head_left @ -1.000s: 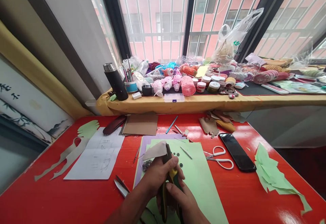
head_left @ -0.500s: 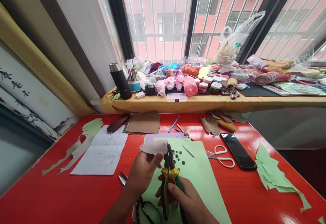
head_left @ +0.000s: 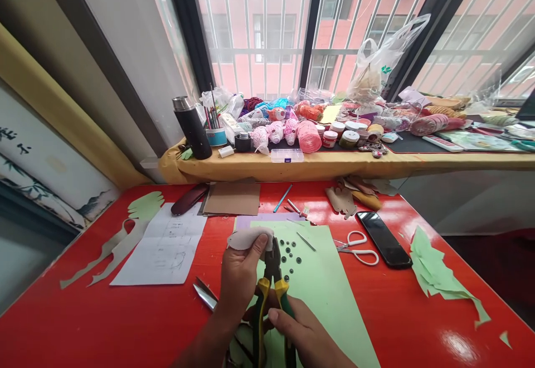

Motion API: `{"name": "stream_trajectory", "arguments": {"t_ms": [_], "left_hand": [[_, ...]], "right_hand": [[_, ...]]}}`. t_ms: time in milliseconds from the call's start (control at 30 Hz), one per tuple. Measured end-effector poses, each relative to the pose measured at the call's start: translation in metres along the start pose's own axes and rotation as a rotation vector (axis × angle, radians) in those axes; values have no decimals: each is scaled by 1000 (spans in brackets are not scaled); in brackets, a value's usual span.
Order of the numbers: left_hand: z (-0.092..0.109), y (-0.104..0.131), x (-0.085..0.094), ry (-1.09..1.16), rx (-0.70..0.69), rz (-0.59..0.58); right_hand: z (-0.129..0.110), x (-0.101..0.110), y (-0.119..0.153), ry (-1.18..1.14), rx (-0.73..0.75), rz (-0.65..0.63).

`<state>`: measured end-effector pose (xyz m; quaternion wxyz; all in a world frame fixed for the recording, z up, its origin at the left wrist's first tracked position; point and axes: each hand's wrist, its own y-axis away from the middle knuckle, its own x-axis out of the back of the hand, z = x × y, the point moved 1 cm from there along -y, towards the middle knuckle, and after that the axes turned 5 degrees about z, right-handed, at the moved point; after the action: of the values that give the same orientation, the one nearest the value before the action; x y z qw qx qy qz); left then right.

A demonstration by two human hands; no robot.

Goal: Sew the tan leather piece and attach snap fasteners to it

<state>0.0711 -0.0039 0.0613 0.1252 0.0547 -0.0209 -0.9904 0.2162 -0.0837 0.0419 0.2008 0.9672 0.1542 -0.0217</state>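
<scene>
My left hand pinches a pale, rounded leather-like piece between thumb and fingers. Pliers with yellow and green handles are held in my right hand, their jaws pointing up at the right end of the pale piece. Whether the jaws grip its edge is hard to make out. Several small dark round parts lie on the green sheet just right of the pliers. A thin metal rod rests beyond them.
White-handled scissors and a black phone lie to the right, near green scraps. On the left are a printed sheet and metal blades. Brown boards sit at the back, below a crowded ledge.
The view has shifted slightly. My left thumb now presses over the pale piece, nearer its right end. The pliers' handles have moved a little left and down.
</scene>
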Motion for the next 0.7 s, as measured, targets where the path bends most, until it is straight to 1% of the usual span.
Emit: {"name": "stream_trajectory", "arguments": {"t_ms": [33,100,167,200,233,300,367,433,500,567,700], "left_hand": [[1,1,0,14,3,-2],[3,1,-1,27,-4,-5],[2,2,-1,28,-19,-6],[1,2,-1,30,-17,-9],[-1,2,-1,35,-9,-16],[-6,2,-3,55,26,-35],[-10,2,-5,71,68,-56],[-12,1,-8,74,116,-83],[-12,2,-8,62,157,-144],[-10,5,-3,16,165,-225],[-9,21,17,-197,112,-361]], "right_hand": [[2,-1,-1,-1,17,-11],[5,-2,-3,-1,104,-8],[8,-2,-6,3,181,37],[11,-2,-7,4,188,71],[14,-2,-8,0,170,95],[20,-3,-9,-21,96,105],[23,-5,-8,-50,50,74],[22,-7,-7,-73,37,41],[19,-7,-6,-92,23,49],[17,-4,-5,-110,5,94],[12,7,-7,-118,45,210]]}}
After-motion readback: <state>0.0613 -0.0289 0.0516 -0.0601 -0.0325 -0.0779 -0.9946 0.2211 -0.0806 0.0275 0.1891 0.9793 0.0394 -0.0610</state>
